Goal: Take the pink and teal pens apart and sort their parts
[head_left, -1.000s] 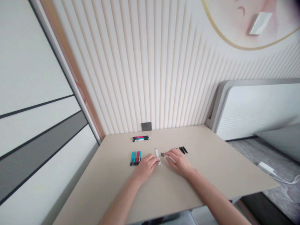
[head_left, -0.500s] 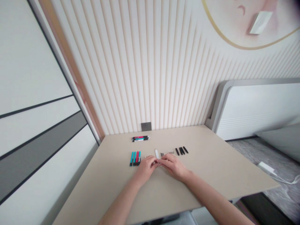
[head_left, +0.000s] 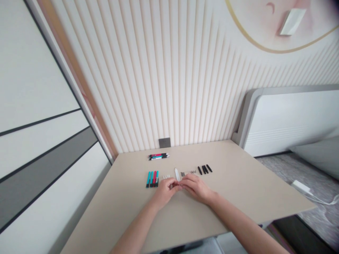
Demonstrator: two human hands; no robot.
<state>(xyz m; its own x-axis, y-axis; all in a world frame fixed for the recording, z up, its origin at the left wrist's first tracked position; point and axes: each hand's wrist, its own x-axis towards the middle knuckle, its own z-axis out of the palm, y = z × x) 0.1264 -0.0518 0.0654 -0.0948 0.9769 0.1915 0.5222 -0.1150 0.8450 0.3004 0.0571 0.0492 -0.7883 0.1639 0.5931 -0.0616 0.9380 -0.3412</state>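
Note:
My left hand [head_left: 164,189] and my right hand [head_left: 196,187] meet at the middle of the beige table [head_left: 238,197], fingertips pinched together on a thin white pen refill [head_left: 177,174] that sticks out beyond them. To the left lie several teal and red pen barrels [head_left: 152,178] side by side. Small white pieces [head_left: 166,176] sit just beyond my left hand. Tiny metal springs [head_left: 186,173] lie beyond my right hand. A row of three black pen parts [head_left: 204,169] lies further right.
A bundle of assembled pens [head_left: 159,156] lies near the table's far edge, below a grey wall socket [head_left: 164,142]. A ribbed wall stands behind. A white bed frame [head_left: 288,120] is at the right, a white charger [head_left: 300,186] on the floor.
My right hand has come left from the springs and black parts to meet my left hand at the white refill. The view shifted slightly.

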